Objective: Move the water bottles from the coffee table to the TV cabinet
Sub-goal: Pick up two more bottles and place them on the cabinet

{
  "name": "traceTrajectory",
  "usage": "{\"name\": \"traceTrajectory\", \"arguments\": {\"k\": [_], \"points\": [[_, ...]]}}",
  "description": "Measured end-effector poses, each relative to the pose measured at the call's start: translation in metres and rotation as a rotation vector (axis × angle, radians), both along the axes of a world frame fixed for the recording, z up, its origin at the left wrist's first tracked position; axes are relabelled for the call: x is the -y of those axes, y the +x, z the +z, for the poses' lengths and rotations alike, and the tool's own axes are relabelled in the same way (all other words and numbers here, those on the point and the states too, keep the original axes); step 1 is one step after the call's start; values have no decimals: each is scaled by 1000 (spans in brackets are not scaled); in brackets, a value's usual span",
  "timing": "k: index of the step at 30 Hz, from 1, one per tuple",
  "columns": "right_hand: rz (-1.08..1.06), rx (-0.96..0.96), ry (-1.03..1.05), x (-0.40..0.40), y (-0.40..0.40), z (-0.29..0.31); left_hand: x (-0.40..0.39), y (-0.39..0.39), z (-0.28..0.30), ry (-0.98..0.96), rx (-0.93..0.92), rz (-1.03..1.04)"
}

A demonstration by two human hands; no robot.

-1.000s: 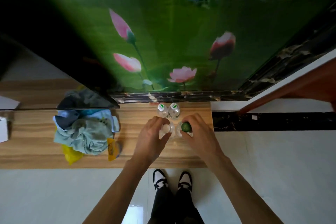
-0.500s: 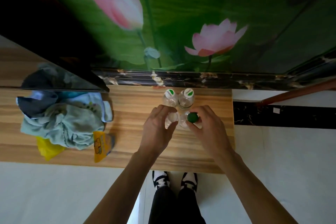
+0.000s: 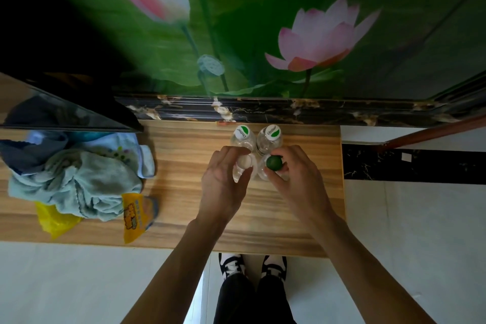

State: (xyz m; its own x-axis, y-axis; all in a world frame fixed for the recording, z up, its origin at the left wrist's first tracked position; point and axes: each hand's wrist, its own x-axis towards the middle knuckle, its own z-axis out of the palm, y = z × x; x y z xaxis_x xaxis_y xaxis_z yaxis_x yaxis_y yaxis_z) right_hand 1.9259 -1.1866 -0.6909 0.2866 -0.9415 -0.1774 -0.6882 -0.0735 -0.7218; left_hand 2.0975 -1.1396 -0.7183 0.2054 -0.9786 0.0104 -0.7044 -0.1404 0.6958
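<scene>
My left hand (image 3: pixel 223 181) is curled around the neck of the white-capped bottle (image 3: pixel 246 162), fingers and thumb on either side just under the cap. My right hand (image 3: pixel 297 179) grips the green-capped bottle (image 3: pixel 274 163) the same way. Both bottles appear upright on the TV cabinet (image 3: pixel 184 166), touching each other; I cannot tell whether their bases have fully settled.

Taking that pair as my landmark: directly behind it, toward the wall, stand two more bottles with white-and-green caps (image 3: pixel 243 132), side by side and nearly touching the ones I hold. So I count four bottles, a tight two-by-two block near the cabinet's right end.

These look like clear thin plastic, probably full, so moderately heavy for their size, with soft walls that would dent under a hard squeeze. The neck below the cap is the stiff part and the sensible place to hold; the smooth body could slip. Packed this close, a careless release could knock a neighbour over.

Well left of the pair lies one heap of cloth (image 3: pixel 76 181), with a yellow bag (image 3: pixel 56 218) and a yellow packet (image 3: pixel 134 216) at its near edge. Behind that heap sits the dark TV (image 3: pixel 65 113).
</scene>
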Motion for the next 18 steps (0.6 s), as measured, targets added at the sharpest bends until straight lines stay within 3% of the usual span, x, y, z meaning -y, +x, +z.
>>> {"name": "traceTrajectory", "arguments": {"k": [18], "points": [[21, -74, 4, -5, -2, 4, -10, 7, 9, 35, 38, -40]]}}
